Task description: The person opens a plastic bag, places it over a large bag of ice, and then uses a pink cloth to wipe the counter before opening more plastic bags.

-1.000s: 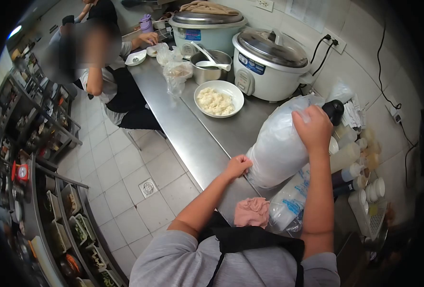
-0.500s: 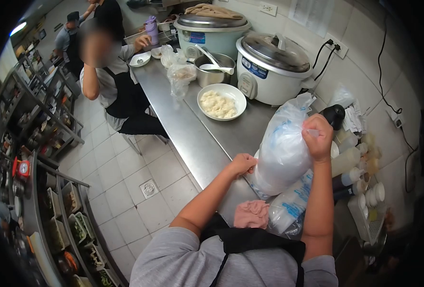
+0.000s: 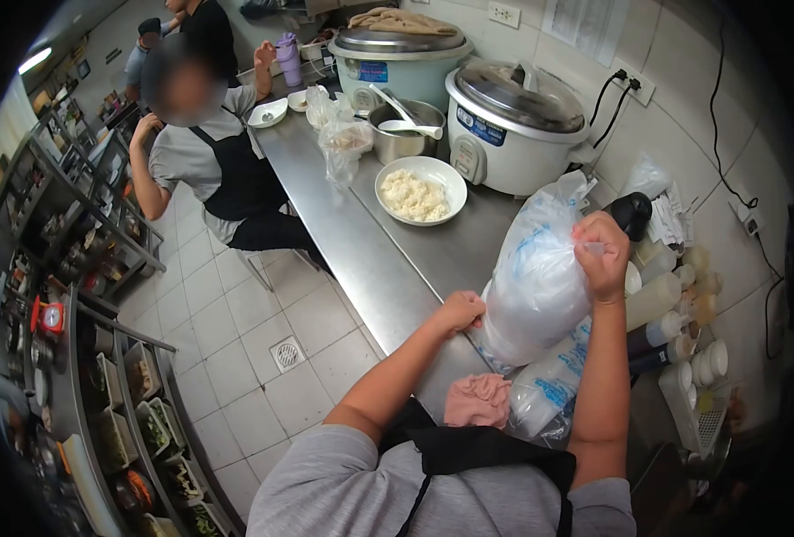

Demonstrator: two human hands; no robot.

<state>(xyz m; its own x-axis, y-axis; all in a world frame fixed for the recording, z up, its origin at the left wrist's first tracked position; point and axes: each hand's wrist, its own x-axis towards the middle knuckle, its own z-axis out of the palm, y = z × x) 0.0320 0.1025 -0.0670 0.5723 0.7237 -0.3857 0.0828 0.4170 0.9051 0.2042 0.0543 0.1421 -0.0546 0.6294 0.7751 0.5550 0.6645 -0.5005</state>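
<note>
A large, bulging plastic bag point(image 3: 536, 286) with blue print stands on the steel counter in front of me. High on its right side, my right hand point(image 3: 601, 255) is closed on the gathered plastic. My left hand point(image 3: 461, 311) is closed at the bag's lower left edge; its fingertips seem to pinch the plastic. What the bag holds is hard to make out through the film. Close to my body lie a second clear bag point(image 3: 540, 394) with blue print and a crumpled pink cloth point(image 3: 478, 400). Beyond the bag sits a white bowl of rice point(image 3: 415, 195).
Two rice cookers point(image 3: 515, 134) stand along the wall, beside a metal pot point(image 3: 392, 143) with white ladles. Several sauce bottles point(image 3: 657, 331) crowd the right side. A seated person point(image 3: 227, 152) is at the counter's far left end. Shelves of food containers point(image 3: 160, 425) line the left.
Both my hands keep their places on the bag. The seated person has leaned back and raised one hand off the counter. The view has shifted slightly.
</note>
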